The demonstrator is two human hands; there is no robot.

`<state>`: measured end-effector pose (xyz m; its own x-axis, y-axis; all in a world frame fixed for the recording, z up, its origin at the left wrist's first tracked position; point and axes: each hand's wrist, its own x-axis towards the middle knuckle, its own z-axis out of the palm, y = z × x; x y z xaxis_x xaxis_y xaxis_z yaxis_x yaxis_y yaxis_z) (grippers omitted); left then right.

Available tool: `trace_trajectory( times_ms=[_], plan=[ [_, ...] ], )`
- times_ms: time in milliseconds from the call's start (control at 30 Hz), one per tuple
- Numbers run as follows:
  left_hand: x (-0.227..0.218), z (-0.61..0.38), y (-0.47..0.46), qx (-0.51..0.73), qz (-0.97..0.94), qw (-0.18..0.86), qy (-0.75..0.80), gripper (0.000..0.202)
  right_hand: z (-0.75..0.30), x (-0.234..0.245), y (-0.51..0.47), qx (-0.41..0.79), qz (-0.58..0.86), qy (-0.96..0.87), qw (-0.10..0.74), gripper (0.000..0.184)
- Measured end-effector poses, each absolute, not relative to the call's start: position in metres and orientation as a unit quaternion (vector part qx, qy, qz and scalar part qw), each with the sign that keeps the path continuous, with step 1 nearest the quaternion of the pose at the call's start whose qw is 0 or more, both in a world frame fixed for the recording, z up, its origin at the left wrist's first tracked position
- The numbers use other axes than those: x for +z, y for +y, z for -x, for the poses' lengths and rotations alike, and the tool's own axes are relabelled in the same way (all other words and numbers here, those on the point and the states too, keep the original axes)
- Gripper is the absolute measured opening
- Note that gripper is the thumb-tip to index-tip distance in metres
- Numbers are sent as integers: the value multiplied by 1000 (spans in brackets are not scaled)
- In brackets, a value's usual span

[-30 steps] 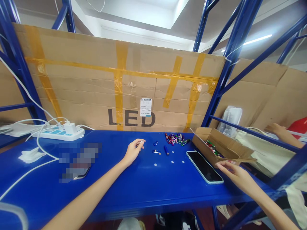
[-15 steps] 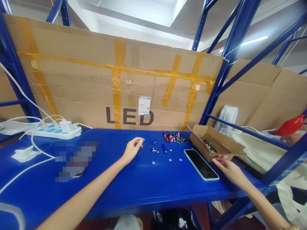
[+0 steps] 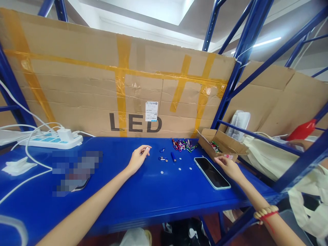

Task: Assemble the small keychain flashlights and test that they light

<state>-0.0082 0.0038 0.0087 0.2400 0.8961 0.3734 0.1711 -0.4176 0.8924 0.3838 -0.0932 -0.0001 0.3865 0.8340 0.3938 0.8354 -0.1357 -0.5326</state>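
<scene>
With twelve o'clock at the far edge of the worktop, the left hand is near the dial's centre, its grip pinching a small pale piece too small to name. Towards two o'clock lie two blue clips, a blue tube and a few pale discs, with a heap of coloured clips and tubes beyond them. At three, beside a phone, the right hand has its fingertips at the near corner of an open cardboard box; whether that grip pinches it, I cannot tell.
</scene>
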Motion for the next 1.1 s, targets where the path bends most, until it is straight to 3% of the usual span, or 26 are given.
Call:
trace_trajectory(
  times_ms=[200,367,800,1100],
  plan=[
    [10,8,3,476,-691,384,386,36,-398,-4,-84,-37,795,-506,332,36],
    [7,9,5,476,-693,377,389,37,-382,0,-82,39,752,-571,327,39],
    [6,8,5,470,-700,374,385,40,-412,-12,-88,-42,794,-516,319,36],
    [8,8,4,475,-698,368,390,35,-408,6,-80,-7,816,-488,308,27]
  ],
)
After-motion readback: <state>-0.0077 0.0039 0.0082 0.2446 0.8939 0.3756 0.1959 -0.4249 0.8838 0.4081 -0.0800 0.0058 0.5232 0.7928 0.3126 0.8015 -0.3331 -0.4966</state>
